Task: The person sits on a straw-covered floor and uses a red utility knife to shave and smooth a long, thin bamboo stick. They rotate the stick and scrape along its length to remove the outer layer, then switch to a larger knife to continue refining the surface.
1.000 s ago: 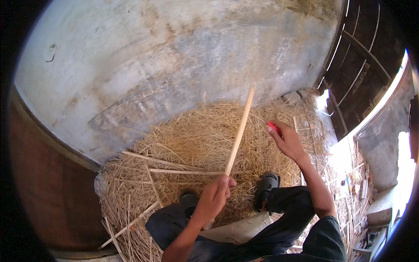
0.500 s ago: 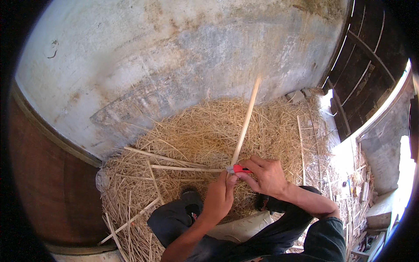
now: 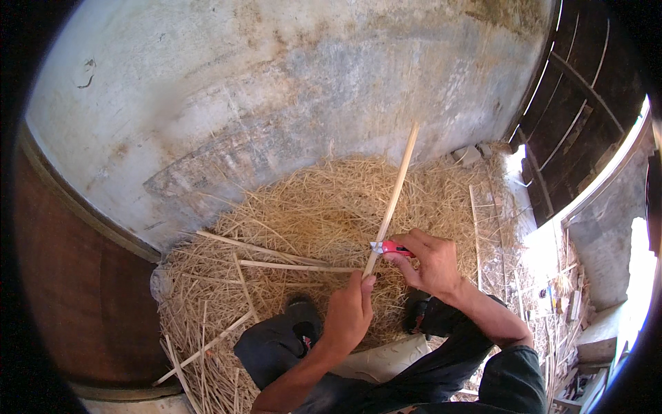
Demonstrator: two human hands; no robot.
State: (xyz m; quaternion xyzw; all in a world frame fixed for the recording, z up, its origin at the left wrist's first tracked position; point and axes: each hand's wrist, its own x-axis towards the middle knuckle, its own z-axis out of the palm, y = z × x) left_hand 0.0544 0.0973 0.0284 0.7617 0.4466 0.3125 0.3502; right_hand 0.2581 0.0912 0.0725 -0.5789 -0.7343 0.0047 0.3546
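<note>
A long pale wooden strip (image 3: 398, 188) rises away from me, its lower end gripped in my left hand (image 3: 349, 308). The fingers of that hand are closed round it, thumb along the side. My right hand (image 3: 433, 265) is closed on a red utility knife (image 3: 396, 248). The knife's short metal blade points left and lies against the strip a little above my left hand. Whether the blade bites into the wood cannot be made out. The strip's far end stands in front of the wall, and its lowest end is hidden in my left fist.
Straw and shavings (image 3: 317, 214) cover the floor up to the stained wall (image 3: 331, 90). Several loose strips (image 3: 289, 265) lie on the straw at left. A brown panel (image 3: 83, 276) stands on the left, dark boards (image 3: 579, 96) on the right. A pale block (image 3: 383, 359) lies between my legs.
My right hand and the knife have moved up along the strip, away from my left hand. The left hand keeps its hold nearly in place, and the strip has shifted slightly right.
</note>
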